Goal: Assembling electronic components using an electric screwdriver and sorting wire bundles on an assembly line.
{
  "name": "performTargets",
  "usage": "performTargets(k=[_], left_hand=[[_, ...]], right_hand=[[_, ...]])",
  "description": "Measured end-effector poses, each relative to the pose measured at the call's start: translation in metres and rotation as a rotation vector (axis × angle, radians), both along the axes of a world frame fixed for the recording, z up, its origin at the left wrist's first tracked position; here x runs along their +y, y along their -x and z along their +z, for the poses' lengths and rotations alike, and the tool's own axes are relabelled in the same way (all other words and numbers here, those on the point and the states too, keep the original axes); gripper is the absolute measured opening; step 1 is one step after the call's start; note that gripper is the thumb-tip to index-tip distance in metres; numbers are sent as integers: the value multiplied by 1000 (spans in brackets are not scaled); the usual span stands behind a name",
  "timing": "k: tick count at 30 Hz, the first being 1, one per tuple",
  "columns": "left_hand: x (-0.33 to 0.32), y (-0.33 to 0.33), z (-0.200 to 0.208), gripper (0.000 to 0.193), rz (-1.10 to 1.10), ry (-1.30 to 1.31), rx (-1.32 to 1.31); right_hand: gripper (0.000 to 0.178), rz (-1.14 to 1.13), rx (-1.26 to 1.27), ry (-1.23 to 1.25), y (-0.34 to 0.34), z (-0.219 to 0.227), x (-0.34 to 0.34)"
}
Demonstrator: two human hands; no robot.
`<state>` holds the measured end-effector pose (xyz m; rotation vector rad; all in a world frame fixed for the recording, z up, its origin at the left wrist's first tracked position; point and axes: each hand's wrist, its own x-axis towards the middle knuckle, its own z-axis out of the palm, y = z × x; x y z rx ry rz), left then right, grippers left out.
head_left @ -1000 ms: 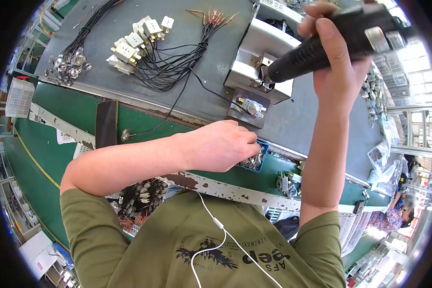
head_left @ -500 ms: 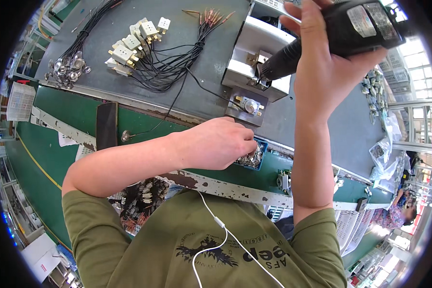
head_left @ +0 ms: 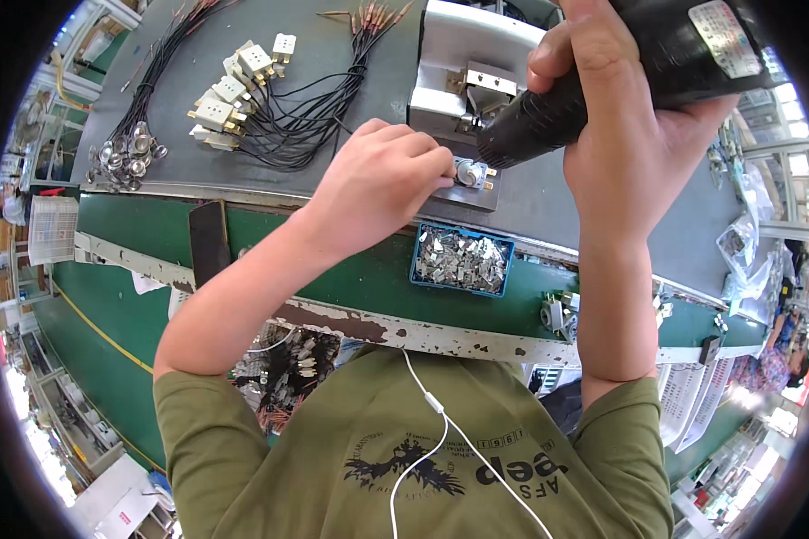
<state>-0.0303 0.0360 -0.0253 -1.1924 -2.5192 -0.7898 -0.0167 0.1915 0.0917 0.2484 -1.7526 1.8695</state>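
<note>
My right hand [head_left: 625, 144] grips a large black power screwdriver [head_left: 539, 117], its tapered nose pointing down and left toward a small metal block [head_left: 484, 199]. On that block lies a small whitish part [head_left: 469, 172] with a round metal centre and brass tabs. My left hand [head_left: 382, 180] is closed in a pinch at the part's left side. Whatever its fingertips hold is hidden behind them. Below the block, a blue tray [head_left: 461, 291] is filled with small silvery metal pieces [head_left: 463, 258].
A silver metal housing [head_left: 436, 76] stands behind the block. White plugs [head_left: 216, 114] on black wires [head_left: 288, 144] lie to the left, beside a wire bundle with round metal ends [head_left: 133, 154]. A dark flat phone-like object [head_left: 208, 238] rests near the bench edge. Another person [head_left: 776, 366] is at far right.
My left hand has moved from the blue tray up to the part on the block, uncovering the tray. The screwdriver's nose has come down closer to the part.
</note>
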Motion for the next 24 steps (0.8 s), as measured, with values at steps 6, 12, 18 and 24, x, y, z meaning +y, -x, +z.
performTargets(k=[6,12,18,24], left_hand=[[7,4,-11,12,-8,-17,-2],[-2,8,-14,9,-51,-14,-28],[-2,8,-16,8,-61,-16,-35],[-2,8,-17,8,-88,-24,-32]], right_hand=[[14,-72,52,6,4,-14,7],[22,67,-100,381,6,-14,-3],[28,49,8,179,5,-28,-9],[32,149,158,53,21,-50,4]])
